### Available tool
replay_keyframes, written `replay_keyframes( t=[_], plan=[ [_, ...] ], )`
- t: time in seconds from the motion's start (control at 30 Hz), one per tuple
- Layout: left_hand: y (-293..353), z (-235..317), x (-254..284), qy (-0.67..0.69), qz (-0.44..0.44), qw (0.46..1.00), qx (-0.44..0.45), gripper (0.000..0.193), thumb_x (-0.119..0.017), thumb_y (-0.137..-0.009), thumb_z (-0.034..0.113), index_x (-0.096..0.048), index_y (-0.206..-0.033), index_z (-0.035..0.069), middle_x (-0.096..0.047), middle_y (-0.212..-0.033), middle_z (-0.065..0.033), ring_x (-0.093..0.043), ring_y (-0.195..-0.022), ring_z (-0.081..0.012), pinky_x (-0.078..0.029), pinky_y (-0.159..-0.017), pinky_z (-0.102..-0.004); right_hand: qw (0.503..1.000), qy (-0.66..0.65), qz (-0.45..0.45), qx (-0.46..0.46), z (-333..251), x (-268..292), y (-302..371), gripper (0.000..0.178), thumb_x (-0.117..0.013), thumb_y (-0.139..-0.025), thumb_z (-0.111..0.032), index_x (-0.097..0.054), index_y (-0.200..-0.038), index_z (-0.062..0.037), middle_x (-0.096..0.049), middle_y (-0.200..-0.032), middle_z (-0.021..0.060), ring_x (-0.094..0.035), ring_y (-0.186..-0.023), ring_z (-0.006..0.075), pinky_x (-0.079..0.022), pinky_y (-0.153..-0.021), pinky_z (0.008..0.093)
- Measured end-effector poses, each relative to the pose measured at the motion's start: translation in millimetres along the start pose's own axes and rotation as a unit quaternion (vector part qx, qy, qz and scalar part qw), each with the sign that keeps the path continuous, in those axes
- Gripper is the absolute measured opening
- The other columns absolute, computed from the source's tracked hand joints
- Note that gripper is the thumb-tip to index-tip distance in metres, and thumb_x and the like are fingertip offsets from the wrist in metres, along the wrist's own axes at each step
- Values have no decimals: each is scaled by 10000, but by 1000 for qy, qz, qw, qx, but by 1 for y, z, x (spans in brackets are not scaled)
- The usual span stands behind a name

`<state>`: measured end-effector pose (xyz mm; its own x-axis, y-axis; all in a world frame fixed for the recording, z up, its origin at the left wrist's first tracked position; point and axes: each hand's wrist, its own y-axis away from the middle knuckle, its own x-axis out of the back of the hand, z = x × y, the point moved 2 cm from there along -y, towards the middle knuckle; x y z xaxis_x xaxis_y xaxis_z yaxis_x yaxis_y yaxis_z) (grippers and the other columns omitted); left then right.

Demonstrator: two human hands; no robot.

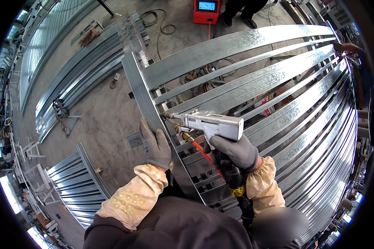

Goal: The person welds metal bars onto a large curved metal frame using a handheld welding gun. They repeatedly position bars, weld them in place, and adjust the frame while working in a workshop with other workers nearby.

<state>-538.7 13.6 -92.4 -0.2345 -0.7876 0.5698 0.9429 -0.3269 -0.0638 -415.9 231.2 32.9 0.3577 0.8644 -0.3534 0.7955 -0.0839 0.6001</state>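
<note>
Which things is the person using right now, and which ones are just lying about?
Being used:
silver gun-shaped tool, gripped by the right hand
orange hose, beside that tool
big slatted metal panel, with the left hand at its edge

Just lying about, it seems:
stack of long metal bars, off to the left
smaller slatted panel, lower left

Grey gloves (158,152), tan gathered sleeve covers (131,199), dark brownish top (178,226).
</note>
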Motion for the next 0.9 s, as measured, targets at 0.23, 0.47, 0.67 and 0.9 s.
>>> replay_keyframes(
  t=[0.23, 0.47, 0.67, 0.9],
  plan=[
    [-1, 3, 1, -10, -8, 1000, -3, 604, -432, -990, 69, -232, -1530, -111, -301, -1578, -271, -282, -1492, -356, -200, -1234, -412, 999, 41, 12, 11, 2, 0, 0, 356, -623, -986, -210, -577, -1272, -3, -689, -859, 56, -648, -597, 107, -504, -510, 246],
    [-2, 8, 2, -14, -11, 1000, -3, 615, -439, -981, 81, -236, -1527, -116, -306, -1571, -278, -284, -1488, -371, -196, -1234, -422, 998, 53, 25, 2, -1, -4, 2, 337, -627, -979, -209, -599, -1225, 19, -684, -851, 54, -653, -607, 104, -516, -519, 249],
    [-1, 5, 2, -13, -5, 1000, -12, 616, -441, -976, 82, -243, -1523, -119, -309, -1567, -282, -290, -1484, -373, -198, -1233, -428, 998, 56, 22, 8, 0, -5, 2, 333, -632, -979, -209, -601, -1210, 29, -682, -848, 52, -657, -619, 104, -526, -522, 253],
    [-2, 10, 2, 4, -11, 1000, -5, 632, -431, -973, 91, -220, -1529, -120, -284, -1573, -288, -281, -1485, -378, -205, -1230, -430, 998, 57, 18, -6, 0, -5, 4, 309, -633, -986, -214, -618, -1180, 26, -681, -851, 44, -660, -635, 103, -538, -538, 261]
  ],
)
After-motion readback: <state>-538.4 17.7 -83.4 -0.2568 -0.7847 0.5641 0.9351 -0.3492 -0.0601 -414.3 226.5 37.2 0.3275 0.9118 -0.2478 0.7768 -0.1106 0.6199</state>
